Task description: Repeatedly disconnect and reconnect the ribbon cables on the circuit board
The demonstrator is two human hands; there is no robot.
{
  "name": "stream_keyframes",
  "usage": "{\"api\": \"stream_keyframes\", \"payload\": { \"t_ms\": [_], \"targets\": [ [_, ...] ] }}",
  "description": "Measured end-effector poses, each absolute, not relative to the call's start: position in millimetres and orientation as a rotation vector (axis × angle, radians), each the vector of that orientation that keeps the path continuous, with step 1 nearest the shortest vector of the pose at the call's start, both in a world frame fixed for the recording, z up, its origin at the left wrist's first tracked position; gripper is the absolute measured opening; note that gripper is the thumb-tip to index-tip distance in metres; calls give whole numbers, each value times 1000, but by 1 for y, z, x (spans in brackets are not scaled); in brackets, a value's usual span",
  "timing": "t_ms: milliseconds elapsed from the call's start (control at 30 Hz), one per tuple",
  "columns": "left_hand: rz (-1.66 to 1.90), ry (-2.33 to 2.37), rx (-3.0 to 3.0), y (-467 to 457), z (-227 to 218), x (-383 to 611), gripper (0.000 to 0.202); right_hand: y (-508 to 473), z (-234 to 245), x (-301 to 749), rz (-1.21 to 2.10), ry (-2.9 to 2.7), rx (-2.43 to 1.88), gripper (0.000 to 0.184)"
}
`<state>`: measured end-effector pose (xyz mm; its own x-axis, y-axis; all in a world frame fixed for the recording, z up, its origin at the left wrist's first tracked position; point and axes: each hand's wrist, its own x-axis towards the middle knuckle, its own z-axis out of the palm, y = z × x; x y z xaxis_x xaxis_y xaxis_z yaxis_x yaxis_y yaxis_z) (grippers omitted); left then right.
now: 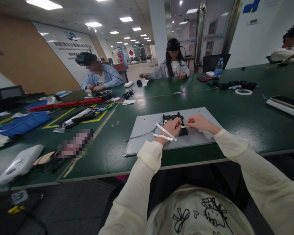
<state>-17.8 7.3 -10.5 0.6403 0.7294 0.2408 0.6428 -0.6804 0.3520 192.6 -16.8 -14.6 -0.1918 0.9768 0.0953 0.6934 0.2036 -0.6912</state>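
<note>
A pale grey panel [142,127] lies on the green table, and a black frame-like part [184,131] rests on it beneath my hands. My left hand [171,128] is closed over the frame, its fingertips pinched together. What sits inside that pinch is mostly hidden. Just right of it, my right hand [197,122] pinches a short white strip [184,126] that spans the gap between both hands. Two longer white strips [166,132] with faint marks cross my left hand and wrist. From the frame a thin grey cable [140,135] runs left across the panel.
A white ring-shaped roll [243,92], a water bottle [218,68] and a phone on a white box [285,106] are to the right. At left lie a blue tray [23,123], a white device [21,164] and tools. Two people sit opposite, another at far right.
</note>
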Motion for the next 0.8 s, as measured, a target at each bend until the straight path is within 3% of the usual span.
{"api": "stream_keyframes", "payload": {
  "t_ms": [400, 800],
  "targets": [
    [348, 1222, 2758, -1, -8, -17, 13, -21, -15, 190, 540, -2082, -1540, 22],
    [407, 1184, 2759, 0, -14, -17, 16, -23, -15, 194, 411, -2151, -1478, 22]
  ]
}}
